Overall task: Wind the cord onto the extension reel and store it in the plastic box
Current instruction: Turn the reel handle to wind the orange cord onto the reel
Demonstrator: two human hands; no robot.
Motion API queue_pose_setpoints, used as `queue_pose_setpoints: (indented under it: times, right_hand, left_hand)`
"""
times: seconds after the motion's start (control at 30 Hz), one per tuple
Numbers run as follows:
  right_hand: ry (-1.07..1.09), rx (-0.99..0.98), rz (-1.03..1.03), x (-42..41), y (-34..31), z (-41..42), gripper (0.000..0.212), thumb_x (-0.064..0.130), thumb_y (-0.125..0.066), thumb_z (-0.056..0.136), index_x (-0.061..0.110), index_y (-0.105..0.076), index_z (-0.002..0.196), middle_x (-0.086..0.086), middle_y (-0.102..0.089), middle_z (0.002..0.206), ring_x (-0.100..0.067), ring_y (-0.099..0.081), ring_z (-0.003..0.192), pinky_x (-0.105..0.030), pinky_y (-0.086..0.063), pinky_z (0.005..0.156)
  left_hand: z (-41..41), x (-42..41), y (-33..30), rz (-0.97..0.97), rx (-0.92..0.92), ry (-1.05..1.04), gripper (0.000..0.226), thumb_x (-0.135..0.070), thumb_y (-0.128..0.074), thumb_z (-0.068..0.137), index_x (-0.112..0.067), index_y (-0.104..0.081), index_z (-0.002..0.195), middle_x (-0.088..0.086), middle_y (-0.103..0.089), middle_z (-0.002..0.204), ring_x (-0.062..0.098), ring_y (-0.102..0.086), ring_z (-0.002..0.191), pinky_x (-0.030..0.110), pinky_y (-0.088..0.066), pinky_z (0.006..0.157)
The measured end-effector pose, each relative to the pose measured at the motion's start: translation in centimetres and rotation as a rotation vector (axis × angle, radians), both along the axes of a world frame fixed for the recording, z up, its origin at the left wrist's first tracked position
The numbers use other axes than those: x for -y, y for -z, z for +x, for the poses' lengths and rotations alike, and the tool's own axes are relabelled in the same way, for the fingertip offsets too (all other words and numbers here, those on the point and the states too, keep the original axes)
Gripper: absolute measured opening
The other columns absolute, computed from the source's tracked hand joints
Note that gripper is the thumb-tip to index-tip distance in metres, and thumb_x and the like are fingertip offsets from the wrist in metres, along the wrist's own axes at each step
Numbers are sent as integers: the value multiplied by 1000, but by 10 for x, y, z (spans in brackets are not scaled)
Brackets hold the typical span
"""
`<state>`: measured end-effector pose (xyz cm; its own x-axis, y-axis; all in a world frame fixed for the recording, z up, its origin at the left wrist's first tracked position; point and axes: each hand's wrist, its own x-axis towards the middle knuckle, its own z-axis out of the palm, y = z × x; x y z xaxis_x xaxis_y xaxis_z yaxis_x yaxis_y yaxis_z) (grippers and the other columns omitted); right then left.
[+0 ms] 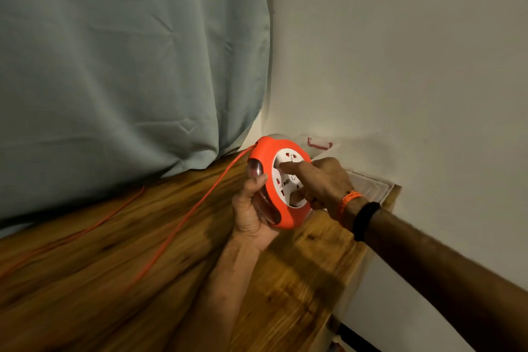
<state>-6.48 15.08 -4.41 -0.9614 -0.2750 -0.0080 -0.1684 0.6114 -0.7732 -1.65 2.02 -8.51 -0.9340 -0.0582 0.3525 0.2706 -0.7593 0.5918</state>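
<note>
An orange extension reel (264, 164) with a white socket face is held upright above the wooden table. My left hand (251, 208) grips its lower left rim from below, thumb on the clear side. My right hand (323, 183) lies on the white face, fingers curled into the centre disc. The orange cord (183, 221) leaves the reel's top left and trails down-left across the table. A clear plastic box (368, 183) with a red handle (318, 143) stands behind the reel against the wall, partly hidden by my right hand.
The wooden table (143, 266) runs to a right edge near the white wall (414, 66). A grey-green curtain (128, 51) hangs over the table's far side. A second stretch of cord (94, 226) lies further left.
</note>
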Motion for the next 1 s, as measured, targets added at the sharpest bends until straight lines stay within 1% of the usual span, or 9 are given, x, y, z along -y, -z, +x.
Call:
queue_pose_setpoints:
  times: [0.07, 0.17, 0.23, 0.3, 0.37, 0.57, 0.7, 0.93, 1.0]
  right_hand:
    - [-25, -38, 3, 2, -4, 2, 30, 28, -64, 92, 3, -72, 106, -22, -75, 105, -17, -60, 71, -27, -54, 56]
    - [1, -137, -243, 6, -25, 11, 38, 49, -66, 83, 11, -70, 87, -4, -75, 60, -5, -57, 33, -13, -40, 34]
    - [-38, -256, -168, 3, -32, 20, 39, 54, -65, 83, 16, -66, 95, 1, -75, 60, -3, -64, 40, -17, -48, 39]
    - [-52, -494, -1, -6, -34, 25, 43, 57, -65, 81, 22, -64, 105, 2, -77, 74, -9, -73, 64, -29, -60, 62]
    - [-117, -712, 145, -15, -35, 26, 47, 56, -65, 81, 23, -63, 115, 3, -78, 82, -15, -73, 75, -35, -60, 74]
    - [-399, -1091, 482, -28, -41, 27, 56, 57, -54, 85, 30, -50, 134, 4, -75, 105, -22, -71, 84, -35, -57, 71]
    - [-472, -1155, 583, -28, -41, 22, 62, 59, -46, 87, 33, -41, 143, -5, -73, 105, -25, -68, 75, -33, -56, 64]
    - [-447, -1183, 720, -18, -41, 8, 65, 59, -45, 85, 38, -32, 145, -6, -74, 102, -26, -69, 80, -36, -57, 70]
    - [-394, -1084, 566, -16, -40, 16, 63, 58, -52, 80, 37, -43, 139, -4, -76, 95, -25, -70, 77, -36, -58, 71]
  left_hand:
    - [0, 1, 1, -9, -4, -8, 77, -34, -86, 64, -13, -62, 134, 19, -65, 128, 37, -64, 115, 53, -52, 92]
    - [-1, 4, 3, -8, 10, -6, 88, -35, -88, 60, -14, -57, 140, 22, -58, 136, 41, -56, 123, 63, -43, 103]
    - [-1, 6, 2, -13, 18, -6, 96, -36, -88, 59, -15, -51, 145, 23, -50, 145, 45, -46, 132, 68, -32, 109]
    - [0, 8, 1, -17, 28, -2, 100, -37, -88, 59, -16, -47, 148, 23, -46, 150, 46, -41, 137, 68, -32, 109]
    - [1, 8, 0, -9, 28, 5, 101, -37, -88, 59, -17, -46, 149, 23, -45, 151, 47, -39, 139, 67, -35, 107]
    - [2, 8, -2, 19, 24, -22, 104, -36, -88, 60, -16, -42, 151, 25, -43, 151, 46, -44, 135, 59, -43, 100]
    - [1, 7, -1, 9, 29, -15, 105, -37, -90, 56, -16, -45, 149, 24, -51, 144, 44, -53, 126, 59, -49, 93]
    - [1, 5, 0, 17, 5, 2, 98, -36, -91, 54, -14, -54, 142, 20, -61, 132, 41, -59, 120, 59, -48, 96]
    - [0, 5, -1, 22, -15, 21, 99, -35, -91, 54, -12, -53, 142, 20, -60, 133, 42, -56, 122, 60, -45, 101]
